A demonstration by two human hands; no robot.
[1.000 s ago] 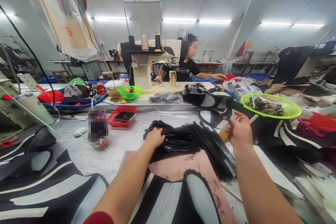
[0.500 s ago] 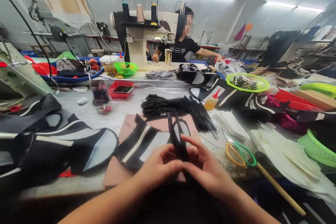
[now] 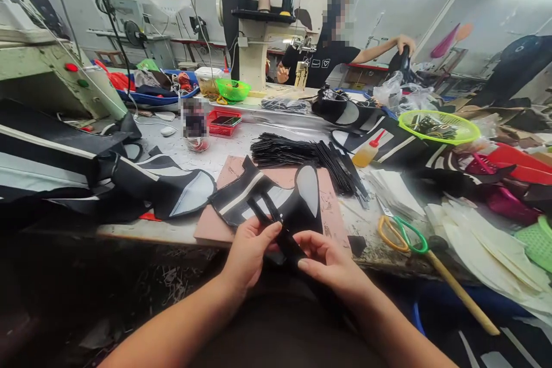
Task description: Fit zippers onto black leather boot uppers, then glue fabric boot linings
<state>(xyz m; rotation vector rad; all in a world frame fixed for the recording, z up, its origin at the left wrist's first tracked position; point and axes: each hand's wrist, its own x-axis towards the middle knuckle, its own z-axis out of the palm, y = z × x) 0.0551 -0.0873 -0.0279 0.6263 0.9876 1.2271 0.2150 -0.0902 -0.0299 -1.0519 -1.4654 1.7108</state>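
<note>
My left hand [image 3: 253, 246] pinches black strips [image 3: 290, 246] between thumb and fingers, their ends pointing up and to the left. Lower on the same strips, my right hand [image 3: 328, 259] has its thumb and curled fingers closed on them. Just beyond my hands, a black shoe upper [image 3: 297, 207] with white bands and a pale grey patch lies flat on a pink board [image 3: 334, 207]. A thick bundle of black strips [image 3: 282, 149] rests behind the board.
To the right are scissors [image 3: 399, 234] with orange and green handles, a wooden handle [image 3: 463, 293] and white sheets [image 3: 483, 241]. A glue bottle [image 3: 365, 152] stands behind them. More uppers [image 3: 190, 190] lie left. A co-worker [image 3: 319, 63] sits behind a sewing machine [image 3: 252, 60].
The strips in my hands have gone from nearly upright to slanting left, uncovering the upper's grey patch. My view has shifted. The co-worker's outstretched arm has risen, holding dark material.
</note>
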